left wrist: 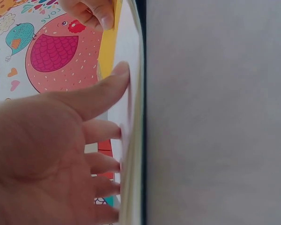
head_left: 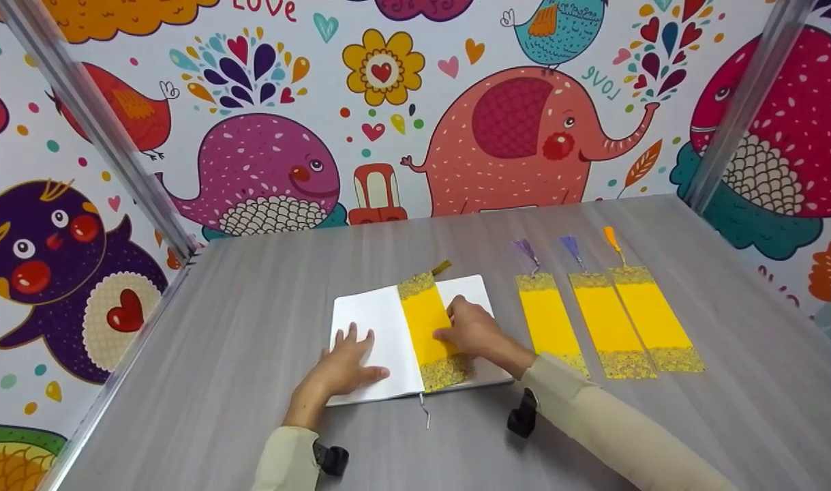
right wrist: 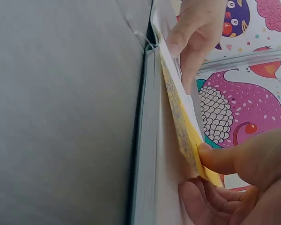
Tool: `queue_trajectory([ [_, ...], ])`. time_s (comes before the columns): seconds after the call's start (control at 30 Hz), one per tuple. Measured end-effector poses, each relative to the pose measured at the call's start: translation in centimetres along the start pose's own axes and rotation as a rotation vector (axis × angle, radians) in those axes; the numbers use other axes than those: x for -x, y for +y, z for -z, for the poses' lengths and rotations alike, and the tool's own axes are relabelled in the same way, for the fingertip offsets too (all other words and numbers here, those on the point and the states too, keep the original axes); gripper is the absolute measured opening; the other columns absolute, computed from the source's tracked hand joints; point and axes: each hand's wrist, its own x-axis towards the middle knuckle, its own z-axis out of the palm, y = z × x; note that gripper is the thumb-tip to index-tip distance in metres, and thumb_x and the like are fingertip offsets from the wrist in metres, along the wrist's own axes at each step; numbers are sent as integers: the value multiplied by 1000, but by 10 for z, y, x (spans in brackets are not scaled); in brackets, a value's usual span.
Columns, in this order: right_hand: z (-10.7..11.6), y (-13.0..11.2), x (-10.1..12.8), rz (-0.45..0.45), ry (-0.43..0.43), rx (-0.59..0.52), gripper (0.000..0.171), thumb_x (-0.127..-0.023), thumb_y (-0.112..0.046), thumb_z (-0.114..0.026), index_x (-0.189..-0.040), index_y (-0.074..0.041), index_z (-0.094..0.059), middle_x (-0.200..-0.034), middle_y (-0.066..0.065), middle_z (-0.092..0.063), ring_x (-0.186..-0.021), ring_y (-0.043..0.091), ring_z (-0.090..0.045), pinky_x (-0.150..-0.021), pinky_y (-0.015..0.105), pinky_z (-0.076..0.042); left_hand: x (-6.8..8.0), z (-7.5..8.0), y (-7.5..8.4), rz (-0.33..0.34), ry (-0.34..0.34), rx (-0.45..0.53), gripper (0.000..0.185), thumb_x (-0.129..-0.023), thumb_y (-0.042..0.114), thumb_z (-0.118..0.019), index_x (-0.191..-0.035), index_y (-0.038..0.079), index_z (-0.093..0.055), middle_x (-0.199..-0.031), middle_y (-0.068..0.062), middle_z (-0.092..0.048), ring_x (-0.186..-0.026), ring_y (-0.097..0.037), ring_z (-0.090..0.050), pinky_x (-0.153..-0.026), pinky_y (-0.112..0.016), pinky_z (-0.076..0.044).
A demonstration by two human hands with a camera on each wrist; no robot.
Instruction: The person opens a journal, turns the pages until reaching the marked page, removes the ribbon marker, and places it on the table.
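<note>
An open notebook [head_left: 371,314] with blank white pages lies on the table, a thin ribbon [head_left: 425,410] trailing from its lower edge. Along its middle fold lies a yellow bookmark [head_left: 425,320] with glittery gold ends and an olive tassel [head_left: 442,267] past the top edge. My right hand [head_left: 473,331] pinches the bookmark's right edge between thumb and fingers; in the right wrist view that edge tilts up from the page [right wrist: 166,140]. My left hand [head_left: 347,365] rests on the left page, fingers spread, thumb toward the fold.
To the right lie three more yellow bookmarks [head_left: 551,317] side by side, with purple, blue and orange tassels [head_left: 613,239]. The grey table [head_left: 251,327] ends at a wall printed with cartoon animals [head_left: 510,150]. Metal posts [head_left: 101,129] stand at its back corners.
</note>
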Motion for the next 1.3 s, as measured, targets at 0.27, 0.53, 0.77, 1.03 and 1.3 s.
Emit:
queue_trajectory([
  [0.27, 6, 2, 2, -9, 6, -319, 31, -93, -12, -71, -121, -4, -61, -96, 8, -60, -73, 14, -56, -53, 21, -51, 2, 1, -4, -8, 6, 8, 77, -91, 30, -72, -153, -1, -37, -163, -34, -12, -152, -54, -8, -120, -70, -8],
  [0.53, 30, 4, 8, -44, -8, -533, 36, -93, -18, -71, -126, -8, -63, -104, 10, -66, -80, 19, -63, -61, 25, -58, 2, 0, -4, 12, 5, -17, 79, -90, 32, -73, -152, 0, -38, -163, -33, -14, -152, -52, -9, -120, -69, -10],
  [0.77, 57, 10, 10, 12, -26, -545, 41, -93, -22, -71, -132, -10, -63, -114, 11, -71, -89, 20, -68, -67, 28, -59, 3, 2, -5, -7, 8, -29, 78, -91, 32, -72, -152, -2, -37, -162, -35, -15, -151, -54, -10, -119, -71, -12],
  [1.03, 94, 27, 14, 49, 22, -472, 45, -93, -29, -72, -133, -11, -63, -121, 13, -71, -90, 19, -70, -73, 29, -61, 2, -1, -4, -23, 15, 2, 77, -91, 32, -72, -152, -2, -37, -162, -35, -14, -151, -54, -8, -119, -72, -10],
  [1.3, 132, 63, 23, -4, 49, -429, 56, -95, -38, -68, -143, -13, -55, -132, 14, -65, -102, 22, -63, -78, 25, -58, 2, 1, -2, -47, 3, 6, 79, -92, 32, -71, -153, -3, -35, -162, -35, -13, -151, -55, -8, -119, -72, -9],
])
